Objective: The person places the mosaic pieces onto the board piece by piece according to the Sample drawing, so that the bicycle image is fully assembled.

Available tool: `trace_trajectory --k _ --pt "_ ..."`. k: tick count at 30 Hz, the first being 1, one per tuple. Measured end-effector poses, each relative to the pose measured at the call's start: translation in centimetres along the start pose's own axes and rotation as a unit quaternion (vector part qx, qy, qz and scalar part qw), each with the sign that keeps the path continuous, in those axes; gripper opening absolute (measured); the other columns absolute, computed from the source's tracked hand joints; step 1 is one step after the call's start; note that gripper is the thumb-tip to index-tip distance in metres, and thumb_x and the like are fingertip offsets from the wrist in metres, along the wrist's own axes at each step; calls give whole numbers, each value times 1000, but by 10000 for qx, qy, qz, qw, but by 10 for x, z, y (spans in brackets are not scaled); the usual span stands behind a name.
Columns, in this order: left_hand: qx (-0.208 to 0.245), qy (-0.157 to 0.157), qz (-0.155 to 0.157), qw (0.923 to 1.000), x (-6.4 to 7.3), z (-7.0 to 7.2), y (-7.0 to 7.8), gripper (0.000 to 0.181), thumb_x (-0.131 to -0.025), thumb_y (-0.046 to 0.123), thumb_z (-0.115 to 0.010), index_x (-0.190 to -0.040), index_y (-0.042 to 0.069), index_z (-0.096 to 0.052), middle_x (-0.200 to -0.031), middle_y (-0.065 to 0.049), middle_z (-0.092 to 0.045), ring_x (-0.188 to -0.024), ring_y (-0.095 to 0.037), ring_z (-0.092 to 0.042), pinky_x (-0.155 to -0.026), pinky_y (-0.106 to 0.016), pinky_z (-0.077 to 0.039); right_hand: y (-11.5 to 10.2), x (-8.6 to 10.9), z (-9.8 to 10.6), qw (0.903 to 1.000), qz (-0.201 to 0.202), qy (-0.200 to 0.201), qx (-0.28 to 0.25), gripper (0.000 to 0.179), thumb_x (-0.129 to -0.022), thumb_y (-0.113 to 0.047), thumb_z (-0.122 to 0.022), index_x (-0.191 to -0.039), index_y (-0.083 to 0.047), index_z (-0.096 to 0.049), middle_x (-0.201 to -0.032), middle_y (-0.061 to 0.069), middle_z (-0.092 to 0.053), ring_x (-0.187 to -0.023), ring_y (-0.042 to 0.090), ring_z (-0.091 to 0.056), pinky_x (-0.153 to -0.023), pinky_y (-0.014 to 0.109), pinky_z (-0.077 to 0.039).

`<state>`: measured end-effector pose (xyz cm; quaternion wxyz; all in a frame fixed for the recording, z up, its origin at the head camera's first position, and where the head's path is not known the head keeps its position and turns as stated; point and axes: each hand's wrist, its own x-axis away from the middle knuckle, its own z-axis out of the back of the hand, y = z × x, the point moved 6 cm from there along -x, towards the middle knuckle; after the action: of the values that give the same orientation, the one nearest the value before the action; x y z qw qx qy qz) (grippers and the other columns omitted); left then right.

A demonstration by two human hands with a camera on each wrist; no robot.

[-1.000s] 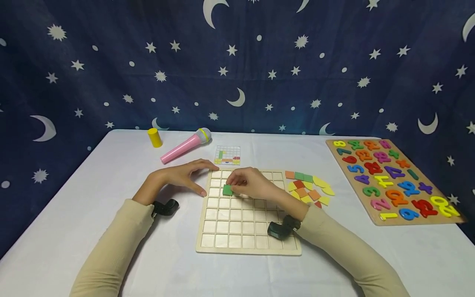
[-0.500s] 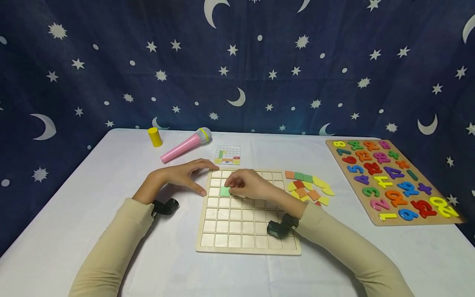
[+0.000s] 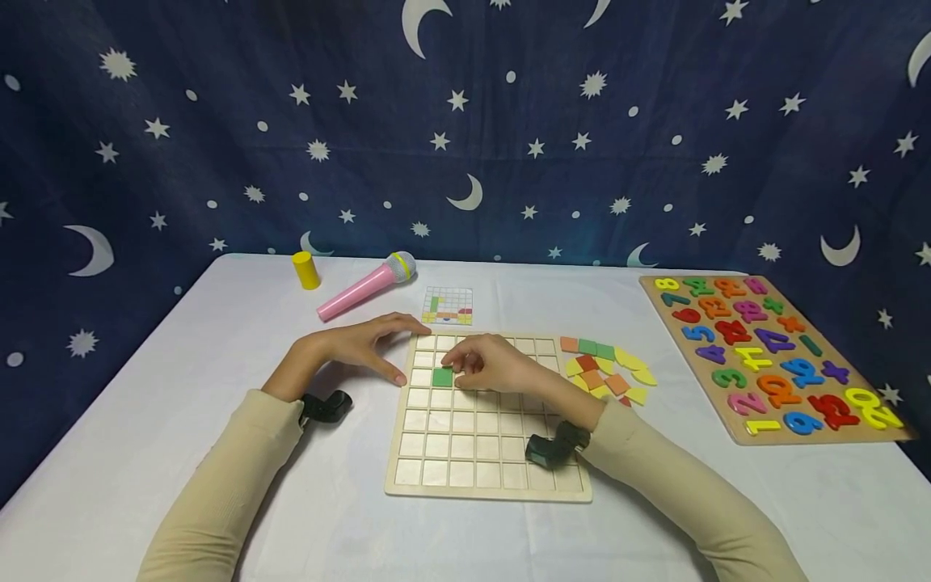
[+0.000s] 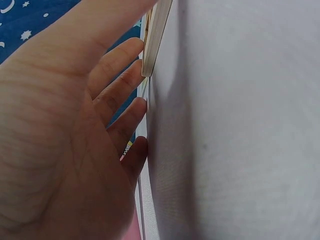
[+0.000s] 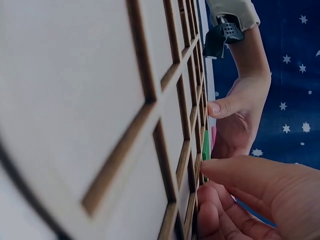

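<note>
A wooden grid board (image 3: 461, 491) lies on the table between both hands. One green square tile (image 3: 442, 377) lies flat in a cell of its second column from the left, and its edge also shows in the right wrist view. My right hand (image 3: 496, 364) is over the board, bent fingers and thumb (image 5: 225, 167) right beside the tile, with nothing seen between them. My left hand (image 3: 364, 346) spans the board's upper left corner, thumb at the left edge and fingertips (image 4: 135, 47) at the corner.
Loose orange, red, yellow and green pieces (image 3: 615, 383) lie right of the board. A pattern card (image 3: 447, 305), a pink toy microphone (image 3: 364, 289) and a yellow cylinder (image 3: 306, 271) are behind it. A number puzzle board (image 3: 771, 364) lies far right.
The green tile has shifted slightly left and settled flat into a cell. My right fingertips, earlier on the tile, are now just off its right edge. The left hand stays put.
</note>
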<state>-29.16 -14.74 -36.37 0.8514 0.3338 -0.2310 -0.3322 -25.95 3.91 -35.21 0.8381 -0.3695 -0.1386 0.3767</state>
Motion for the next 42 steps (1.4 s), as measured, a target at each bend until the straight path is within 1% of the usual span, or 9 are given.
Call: trace_trajectory --k 6,9,16,21,26,33,37,39,42 --pt "-5 11 -91 10000 -1 0 1 81 -77 29 -84 -146 13 -43 -150 -10 -36 -141 -30 -24 -116 -55 -16 -2 4 5 10000 18 55 -58 22 -87 -3 -70 -108 2 -70 -98 9 -69 -74 7 -58 -69 22 -51" --pt "-18 8 -64 10000 0 0 0 82 -77 29 -84 -146 13 -43 -151 -10 -35 -141 -30 -23 -116 -56 -15 -3 5 8 9999 50 86 -61 20 -88 -4 -68 -107 2 -70 -97 9 -69 -79 9 -61 -73 23 -52" --pt "-13 -2 0 10000 0 -1 0 83 -77 31 -84 -147 14 -43 -152 -10 -34 -142 -31 -21 -116 -57 -15 4 10 13 9993 -153 168 -303 18 -89 -7 -68 -106 0 -71 -101 8 -71 -85 12 -66 -78 24 -54" --pt "-27 12 1 10000 0 -1 -2 83 -77 31 -84 -146 15 -43 -152 -9 -34 -142 -31 -22 -116 -56 -16 5 18 21 9990 -214 165 -361 19 -90 -8 -69 -106 1 -70 -100 8 -71 -85 13 -67 -78 26 -55" --pt "-47 9 -36 10000 -1 -1 -3 83 -77 32 -84 -147 15 -43 -152 -10 -33 -141 -31 -22 -116 -57 -16 6 28 33 9984 -337 267 -356 18 -90 -8 -69 -106 0 -71 -99 8 -71 -83 14 -66 -79 28 -55" --pt "-6 -45 -64 10000 -2 0 -2 83 -77 31 -84 -147 14 -42 -151 -9 -34 -141 -30 -23 -117 -55 -16 17 44 45 9981 -420 377 -266 18 -91 -10 -68 -107 -1 -71 -103 8 -71 -83 15 -66 -79 30 -55" --pt "1 -28 -116 9999 -2 1 -2 82 -77 29 -84 -146 14 -43 -150 -9 -36 -140 -30 -24 -117 -55 -16 26 54 54 9968 -607 497 -179 18 -92 -12 -68 -107 -2 -71 -103 6 -71 -85 16 -65 -82 33 -55" --pt "10 -20 -128 9999 -2 1 -2 82 -77 29 -84 -146 13 -43 -150 -10 -36 -140 -30 -24 -116 -55 -16 30 59 60 9952 -770 588 -141 19 -92 -15 -68 -108 -3 -71 -101 5 -71 -87 16 -64 -83 35 -54" --pt "41 -6 -97 9999 -1 0 -3 82 -77 29 -84 -146 14 -43 -150 -9 -35 -140 -30 -24 -117 -54 -16 35 65 69 9930 -930 720 -98 21 -93 -17 -67 -109 -3 -71 -101 5 -71 -89 17 -64 -84 37 -54"
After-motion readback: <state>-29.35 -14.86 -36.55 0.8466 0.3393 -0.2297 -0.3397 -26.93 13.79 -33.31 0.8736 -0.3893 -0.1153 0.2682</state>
